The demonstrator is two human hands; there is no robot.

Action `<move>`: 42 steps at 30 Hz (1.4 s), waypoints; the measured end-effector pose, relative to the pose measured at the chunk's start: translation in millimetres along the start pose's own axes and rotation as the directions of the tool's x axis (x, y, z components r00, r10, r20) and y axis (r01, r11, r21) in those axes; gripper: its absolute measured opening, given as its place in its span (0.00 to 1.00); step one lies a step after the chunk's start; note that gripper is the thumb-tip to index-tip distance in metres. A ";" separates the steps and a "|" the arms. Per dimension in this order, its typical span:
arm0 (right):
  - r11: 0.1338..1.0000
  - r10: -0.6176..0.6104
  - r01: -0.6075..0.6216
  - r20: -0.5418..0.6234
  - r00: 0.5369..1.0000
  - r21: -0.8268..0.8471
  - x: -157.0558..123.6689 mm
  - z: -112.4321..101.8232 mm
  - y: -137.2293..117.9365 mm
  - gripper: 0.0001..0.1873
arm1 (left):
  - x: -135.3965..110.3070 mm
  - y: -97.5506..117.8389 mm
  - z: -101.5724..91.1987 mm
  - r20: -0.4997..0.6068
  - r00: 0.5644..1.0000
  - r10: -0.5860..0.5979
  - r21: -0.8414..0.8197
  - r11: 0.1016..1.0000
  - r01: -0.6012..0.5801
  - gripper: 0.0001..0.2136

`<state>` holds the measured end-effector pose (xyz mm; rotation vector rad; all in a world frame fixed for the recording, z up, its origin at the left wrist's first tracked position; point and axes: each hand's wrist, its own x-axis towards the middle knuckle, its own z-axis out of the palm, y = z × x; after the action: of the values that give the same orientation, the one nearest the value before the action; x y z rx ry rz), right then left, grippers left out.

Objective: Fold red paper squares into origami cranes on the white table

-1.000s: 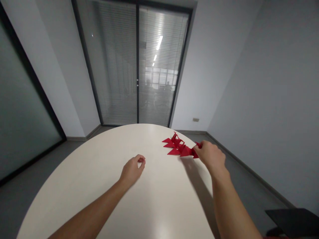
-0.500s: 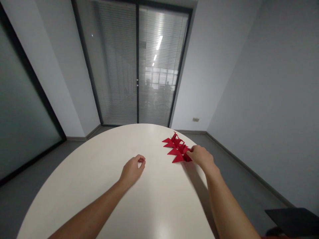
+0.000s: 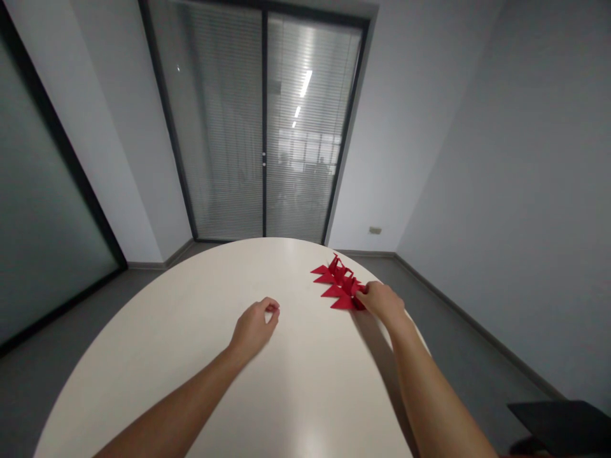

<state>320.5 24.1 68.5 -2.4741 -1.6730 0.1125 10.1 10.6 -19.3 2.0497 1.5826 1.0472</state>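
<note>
Several red folded paper cranes (image 3: pixel 338 277) stand in a close row near the right rim of the round table, their wings pointing left. My right hand (image 3: pixel 382 301) is closed at the near end of the row, its fingertips pinching the nearest paper crane (image 3: pixel 342 304); part of that crane is hidden behind the fingers. Left of the row, my left hand (image 3: pixel 255 326) hovers low over or rests on the tabletop, I cannot tell which. Its thumb and forefinger are curled together in a loop with nothing between them.
The white round tabletop (image 3: pixel 191 337) spreads beneath both arms, its curved edge close to the right hand. A black chair-like piece (image 3: pixel 563 420) shows at the lower right. Beyond the table are a glass partition with blinds (image 3: pixel 229 140) and grey walls.
My right hand has shifted very slightly left, still at the nearest crane. My left hand and the other cranes stay about where they were.
</note>
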 end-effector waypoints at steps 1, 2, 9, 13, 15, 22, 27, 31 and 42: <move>1.000 -0.009 0.009 0.001 1.000 0.000 0.4 0.6 0.1 0.18 | 0.0 0.1 -0.1 0.001 1.000 0.001 0.004 1.000 -0.001 0.06; 1.000 -0.020 0.020 0.002 1.000 -0.001 0.6 1.0 0.2 0.17 | 0.0 0.1 -0.1 0.001 1.000 0.001 0.007 1.000 -0.001 0.06; 0.998 -0.069 0.069 0.007 0.998 0.001 0.5 2.1 0.0 0.17 | -0.1 0.0 -0.2 0.006 1.000 0.002 0.002 1.000 -0.002 0.06; 0.998 -0.056 0.056 -0.003 0.998 0.017 0.2 1.7 -1.5 0.17 | -0.4 1.2 -1.1 0.009 1.000 0.001 0.005 1.000 -0.001 0.06; 0.999 -0.050 0.050 -0.007 0.999 0.022 0.0 1.8 -1.8 0.18 | -0.4 1.8 -1.4 0.012 1.000 -0.002 0.008 1.000 0.002 0.06; 0.999 -0.022 0.025 -0.125 0.992 0.023 -4.8 -2.0 -2.7 0.31 | 0.2 0.0 0.5 0.009 1.000 -0.004 0.007 1.000 0.004 0.06; 0.943 -0.247 0.324 -0.497 0.832 0.074 -18.3 -2.2 -29.0 0.24 | -0.7 -1.8 2.8 -0.057 0.993 0.104 0.087 0.991 -0.098 0.09; 0.745 -0.509 0.642 -0.469 0.722 0.180 -44.0 24.7 -64.9 0.23 | -3.6 -1.1 -0.5 -0.018 0.982 0.187 0.287 0.942 -0.174 0.15; 0.650 -0.741 0.721 -0.013 0.672 0.239 -71.7 86.7 -97.8 0.36 | -7.7 -7.7 -13.1 0.169 0.986 0.004 0.492 0.866 -0.088 0.28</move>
<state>191.4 0.7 -2.2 -1.4727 -2.4024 0.2914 -5.5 3.8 -18.3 2.4351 1.8666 0.4876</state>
